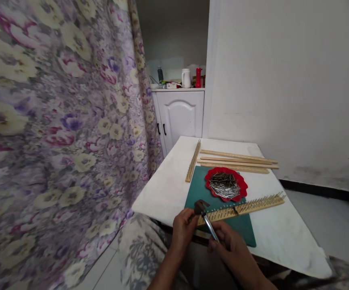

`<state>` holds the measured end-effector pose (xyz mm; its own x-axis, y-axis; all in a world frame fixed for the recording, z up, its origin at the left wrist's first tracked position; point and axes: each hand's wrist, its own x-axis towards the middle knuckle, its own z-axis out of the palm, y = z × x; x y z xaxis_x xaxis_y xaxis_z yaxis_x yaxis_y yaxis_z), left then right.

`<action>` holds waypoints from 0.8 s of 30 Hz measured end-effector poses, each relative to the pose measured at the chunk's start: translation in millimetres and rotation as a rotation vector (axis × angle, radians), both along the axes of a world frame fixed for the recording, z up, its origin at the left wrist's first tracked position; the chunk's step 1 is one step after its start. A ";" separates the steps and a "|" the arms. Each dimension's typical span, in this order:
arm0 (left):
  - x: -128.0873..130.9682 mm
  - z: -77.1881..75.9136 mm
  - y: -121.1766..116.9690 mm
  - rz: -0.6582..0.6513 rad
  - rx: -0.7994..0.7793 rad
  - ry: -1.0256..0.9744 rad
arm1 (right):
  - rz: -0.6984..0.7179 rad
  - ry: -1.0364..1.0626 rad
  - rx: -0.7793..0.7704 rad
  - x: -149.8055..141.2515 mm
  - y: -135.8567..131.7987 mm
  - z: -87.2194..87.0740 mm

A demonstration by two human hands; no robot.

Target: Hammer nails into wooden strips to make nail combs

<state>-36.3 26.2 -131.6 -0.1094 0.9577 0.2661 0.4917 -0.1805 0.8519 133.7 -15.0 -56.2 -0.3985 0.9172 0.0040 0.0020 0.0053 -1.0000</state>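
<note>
My right hand (233,246) is wrapped round the handle of a claw hammer (210,228), whose dark head is raised just above the left end of a wooden strip (259,205). Rows of upright nails stick out along that strip, which lies across a green mat (244,228). At the strip's left end, the fingers of my left hand (183,230) are pinched together close to the hammer head. Whatever they hold is too small or hidden to make out. Beyond the strip sits a red scalloped dish (243,189) heaped with loose nails (224,186), some dark, some silvery.
A second nail-studded strip (193,162) lies at the table's far left. Several plain wooden strips (237,159) lie at the back right of the white-covered table (295,237). A floral curtain (71,141) hangs to the left, and a white cabinet (182,114) stands behind.
</note>
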 end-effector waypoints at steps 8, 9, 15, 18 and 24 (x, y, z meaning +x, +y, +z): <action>1.5 -2.3 0.7 0.008 0.031 0.001 | 0.006 0.020 0.027 0.4 1.5 -2.4; 1.7 -1.7 0.7 0.011 0.031 0.005 | 0.005 0.011 0.028 -0.2 1.4 -3.8; 2.2 0.6 -0.1 0.016 0.042 0.018 | -0.032 0.059 0.005 3.4 -2.5 -6.9; 1.9 -0.5 -0.3 0.008 0.036 0.015 | -0.059 0.085 -0.028 14.6 -7.4 -7.1; 0.5 -1.3 0.0 0.003 0.031 0.028 | -0.157 0.132 -0.088 39.1 -15.7 -22.1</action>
<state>-35.7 26.2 -132.9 -0.1042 0.9485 0.2991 0.5160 -0.2055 0.8316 172.8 -30.7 -78.3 -0.2517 0.9671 -0.0357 -0.1349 -0.0716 -0.9883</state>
